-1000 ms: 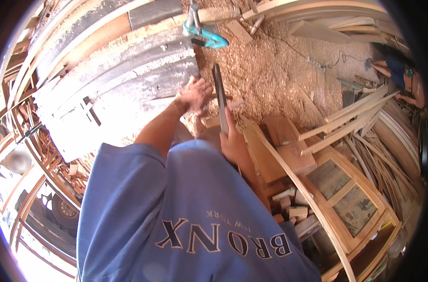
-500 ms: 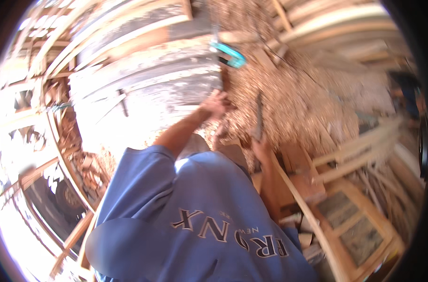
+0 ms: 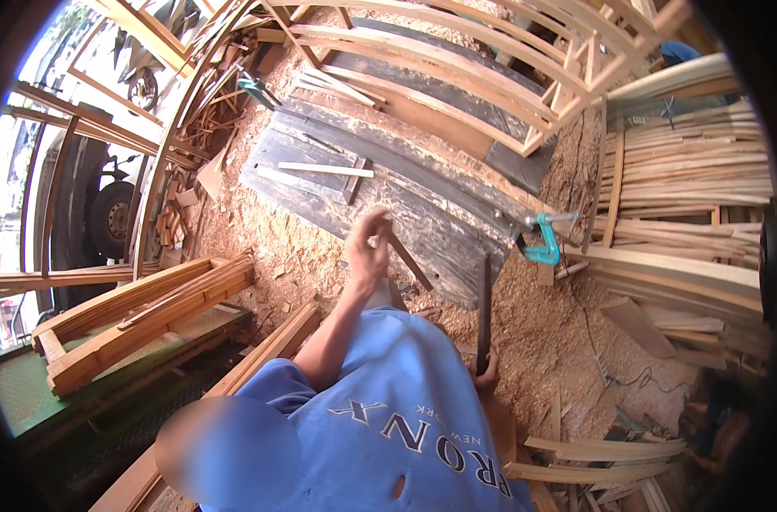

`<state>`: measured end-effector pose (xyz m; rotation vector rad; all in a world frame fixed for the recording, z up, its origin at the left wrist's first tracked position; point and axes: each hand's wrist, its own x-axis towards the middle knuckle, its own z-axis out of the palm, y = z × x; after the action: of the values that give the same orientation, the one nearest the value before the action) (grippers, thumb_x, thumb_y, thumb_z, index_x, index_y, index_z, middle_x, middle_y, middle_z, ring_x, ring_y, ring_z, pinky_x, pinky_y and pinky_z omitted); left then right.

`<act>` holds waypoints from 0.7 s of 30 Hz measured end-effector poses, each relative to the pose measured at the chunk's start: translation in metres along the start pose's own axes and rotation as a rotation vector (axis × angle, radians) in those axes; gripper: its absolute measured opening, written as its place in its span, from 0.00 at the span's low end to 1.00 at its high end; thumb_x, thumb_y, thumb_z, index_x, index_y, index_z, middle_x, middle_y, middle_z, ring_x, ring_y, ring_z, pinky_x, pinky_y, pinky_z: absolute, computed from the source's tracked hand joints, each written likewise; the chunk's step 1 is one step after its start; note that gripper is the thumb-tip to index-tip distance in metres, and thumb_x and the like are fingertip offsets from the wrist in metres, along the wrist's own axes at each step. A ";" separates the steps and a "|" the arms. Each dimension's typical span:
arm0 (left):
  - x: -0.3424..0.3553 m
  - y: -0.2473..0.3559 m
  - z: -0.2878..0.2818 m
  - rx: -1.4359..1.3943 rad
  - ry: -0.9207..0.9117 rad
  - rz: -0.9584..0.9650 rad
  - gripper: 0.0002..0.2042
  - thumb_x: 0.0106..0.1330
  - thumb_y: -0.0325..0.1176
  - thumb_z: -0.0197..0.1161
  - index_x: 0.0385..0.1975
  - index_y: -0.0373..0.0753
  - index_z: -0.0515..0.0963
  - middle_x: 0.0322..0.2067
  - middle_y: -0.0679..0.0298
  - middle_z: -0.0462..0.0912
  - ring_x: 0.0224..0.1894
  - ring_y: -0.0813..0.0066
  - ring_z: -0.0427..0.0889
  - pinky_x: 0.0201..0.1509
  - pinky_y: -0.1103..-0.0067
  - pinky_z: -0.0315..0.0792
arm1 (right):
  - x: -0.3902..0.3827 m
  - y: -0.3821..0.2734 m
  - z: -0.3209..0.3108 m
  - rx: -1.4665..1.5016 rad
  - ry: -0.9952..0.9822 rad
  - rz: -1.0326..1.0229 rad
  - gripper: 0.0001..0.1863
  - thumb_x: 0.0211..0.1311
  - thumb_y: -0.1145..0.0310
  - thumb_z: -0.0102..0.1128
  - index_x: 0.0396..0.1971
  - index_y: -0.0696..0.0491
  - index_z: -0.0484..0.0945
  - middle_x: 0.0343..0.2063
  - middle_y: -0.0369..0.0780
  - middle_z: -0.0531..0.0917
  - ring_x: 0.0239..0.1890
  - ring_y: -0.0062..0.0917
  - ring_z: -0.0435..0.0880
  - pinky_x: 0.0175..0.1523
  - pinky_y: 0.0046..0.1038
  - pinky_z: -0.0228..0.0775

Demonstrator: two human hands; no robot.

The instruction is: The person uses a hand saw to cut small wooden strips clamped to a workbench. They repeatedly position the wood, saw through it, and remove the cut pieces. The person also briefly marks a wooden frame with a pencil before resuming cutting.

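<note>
My right hand, low beside my shirt, is closed round the lower end of a long dark narrow bar, which points up and away from me past the bench's near edge. My left hand is raised over the near side of the dark, worn workbench, fingers loosely bent and apart. Right by its fingertips is a thin brown strip, slanting down to the right; whether the fingers touch it is unclear. Farther left on the bench lie a pale wood stick and a short dark crosspiece.
A teal clamp grips the bench's right end; another teal clamp is at the far left. Curved slatted frames stand behind. Stacked wood strips fill the right. Shavings cover the floor, with a cable across them.
My view has turned, so the bench now runs diagonally. The left hand has drawn back and lifted from the bench's right edge. The dark bar stays in my right hand.
</note>
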<state>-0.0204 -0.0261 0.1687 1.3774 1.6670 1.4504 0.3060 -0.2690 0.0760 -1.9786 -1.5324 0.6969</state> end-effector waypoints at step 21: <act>0.204 -0.214 -0.124 -0.497 0.333 -0.706 0.17 0.71 0.30 0.59 0.56 0.32 0.71 0.36 0.60 0.79 0.36 0.74 0.81 0.38 0.75 0.84 | 0.233 -0.231 0.181 0.092 -0.263 -0.075 0.20 0.62 0.69 0.63 0.53 0.56 0.75 0.47 0.48 0.79 0.45 0.41 0.80 0.52 0.39 0.72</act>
<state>-0.2717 0.1326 0.0484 0.2386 1.5865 1.5375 0.0731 0.0242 0.0870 -1.8076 -1.6822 1.0101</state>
